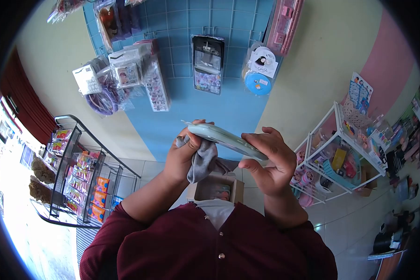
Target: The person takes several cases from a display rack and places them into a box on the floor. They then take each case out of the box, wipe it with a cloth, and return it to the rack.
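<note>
- Presently we hold a pale-green flat case (225, 138), seen nearly edge-on, in mid-air before our chest, its right end tilted down.
- Our left hand (178, 156) is clamped on the case's left end, with a gray cloth (203, 161) bunched in the same grip and hanging below.
- Our right hand (276, 161) curves around the right end, fingertips touching the case; we cannot tell whether the thumb presses it too.
- Below our hands we see an open cardboard box (238, 190).
- Ahead, a black-topped package (207, 58) hangs near the lower edge of a wire grid (177, 56).
- Off to our left, orange packets (99, 198) sit toward the near edge of a black rack (74, 225).
- To our right, a white rack (317, 131) carries a teal basket (336, 179).
</note>
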Tool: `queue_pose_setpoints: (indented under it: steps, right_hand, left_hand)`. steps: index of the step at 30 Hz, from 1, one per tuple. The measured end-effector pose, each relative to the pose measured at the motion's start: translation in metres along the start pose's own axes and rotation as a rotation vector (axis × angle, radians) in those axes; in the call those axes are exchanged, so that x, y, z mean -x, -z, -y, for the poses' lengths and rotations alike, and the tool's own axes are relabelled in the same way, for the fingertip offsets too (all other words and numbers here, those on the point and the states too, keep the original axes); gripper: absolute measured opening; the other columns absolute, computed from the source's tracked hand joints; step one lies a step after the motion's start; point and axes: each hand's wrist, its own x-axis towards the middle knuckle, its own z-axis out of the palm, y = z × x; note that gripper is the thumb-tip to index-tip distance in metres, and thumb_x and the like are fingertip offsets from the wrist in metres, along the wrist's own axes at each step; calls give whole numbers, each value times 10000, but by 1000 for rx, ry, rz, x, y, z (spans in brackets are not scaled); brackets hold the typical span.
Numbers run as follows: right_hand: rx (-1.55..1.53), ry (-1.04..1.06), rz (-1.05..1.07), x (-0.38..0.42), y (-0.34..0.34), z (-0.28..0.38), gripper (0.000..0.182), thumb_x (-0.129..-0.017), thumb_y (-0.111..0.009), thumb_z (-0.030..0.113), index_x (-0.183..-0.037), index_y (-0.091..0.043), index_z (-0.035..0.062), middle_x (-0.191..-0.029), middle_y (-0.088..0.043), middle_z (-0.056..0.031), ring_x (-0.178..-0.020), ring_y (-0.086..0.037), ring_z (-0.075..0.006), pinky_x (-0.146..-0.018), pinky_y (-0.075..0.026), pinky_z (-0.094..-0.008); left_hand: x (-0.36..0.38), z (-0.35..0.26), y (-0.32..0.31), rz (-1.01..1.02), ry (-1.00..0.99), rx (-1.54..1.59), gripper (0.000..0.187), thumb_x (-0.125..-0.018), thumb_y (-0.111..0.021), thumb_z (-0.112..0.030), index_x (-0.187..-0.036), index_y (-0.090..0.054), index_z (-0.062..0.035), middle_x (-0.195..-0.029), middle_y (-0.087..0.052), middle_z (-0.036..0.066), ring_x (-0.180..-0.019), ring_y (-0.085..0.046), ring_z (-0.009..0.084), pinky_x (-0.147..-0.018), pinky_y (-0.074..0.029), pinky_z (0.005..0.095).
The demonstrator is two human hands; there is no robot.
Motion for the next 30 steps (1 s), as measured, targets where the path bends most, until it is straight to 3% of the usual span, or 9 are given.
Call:
queue_pose_setpoints:
  steps: [3, 5, 8, 11, 14, 18, 25, 28, 30]
  right_hand:
    - [-18, -16, -29, 7, 0, -8, 283, -711, -795, 129, -966, -690, 62, -885, -714, -61, -736, -655, -171, -785, -446, -355]
    - [-32, -17, -42, 9, 2, -11, 268, -714, -791, 111, -955, -688, 54, -879, -713, -68, -731, -652, -175, -773, -448, -349]
    - [-108, -49, -47, 6, 5, -11, 250, -713, -781, 68, -940, -681, 33, -857, -707, -80, -714, -642, -184, -746, -449, -326]
    - [-158, -69, 21, 3, 6, -10, 202, -741, -745, 39, -910, -654, -26, -865, -685, -145, -756, -628, -212, -804, -444, -351]
    - [-178, -108, -54, 1, 2, -6, 244, -705, -788, 87, -921, -683, 41, -852, -704, -73, -736, -642, -184, -738, -439, -318]
    - [-63, -16, 49, 3, 1, -6, 295, -686, -821, 167, -934, -684, 86, -870, -706, -42, -780, -657, -174, -810, -424, -375]
    - [-19, -4, 16, 5, -4, -7, 276, -691, -824, 206, -914, -685, 121, -851, -711, -5, -769, -665, -145, -827, -396, -365]
    - [15, -2, 64, 2, 2, -7, 252, -690, -822, 187, -895, -687, 133, -843, -712, 14, -753, -658, -125, -780, -366, -341]
    - [47, 4, 62, 1, 6, -10, 241, -690, -820, 177, -890, -689, 139, -844, -713, 18, -743, -652, -118, -759, -342, -334]
  left_hand:
    - [-1, 6, 4, -101, 67, 197, 352, -874, -657, -261, -1196, -524, -212, -1199, -549, -2, -858, -577, 214, -729, -459, 383]
    - [0, 9, 4, -17, 5, 174, 480, -885, -639, -282, -1281, -463, -77, -1221, -535, 103, -910, -589, 197, -785, -493, 329]
    - [-1, 17, 12, 62, -1, 152, 470, -876, -650, -277, -1268, -474, -89, -1253, -513, 100, -921, -592, 202, -784, -500, 336]
    - [-2, 17, 15, 68, -11, 146, 446, -863, -669, -266, -1238, -513, -81, -1248, -538, 106, -968, -593, 206, -811, -501, 341]
    - [0, 15, 13, 76, -34, -17, 420, -848, -689, -257, -1204, -566, -69, -1229, -573, 116, -1046, -585, 219, -893, -474, 352]
    - [1, 23, 6, 100, -146, -167, 393, -838, -699, -254, -1180, -611, -82, -1202, -604, 114, -1147, -551, 231, -1006, -396, 371]
    - [5, 24, 14, 54, -26, -33, 379, -837, -700, -256, -1179, -619, -115, -1208, -607, 120, -1202, -512, 232, -1023, -379, 383]
    - [2, 24, 16, 118, -68, -80, 406, -834, -704, -271, -1192, -612, -104, -1227, -599, 140, -1184, -522, 230, -1013, -379, 376]
    - [-5, 15, 13, 235, -156, -324, 463, -816, -718, -281, -1204, -598, -59, -1221, -601, 156, -1143, -558, 243, -982, -410, 382]
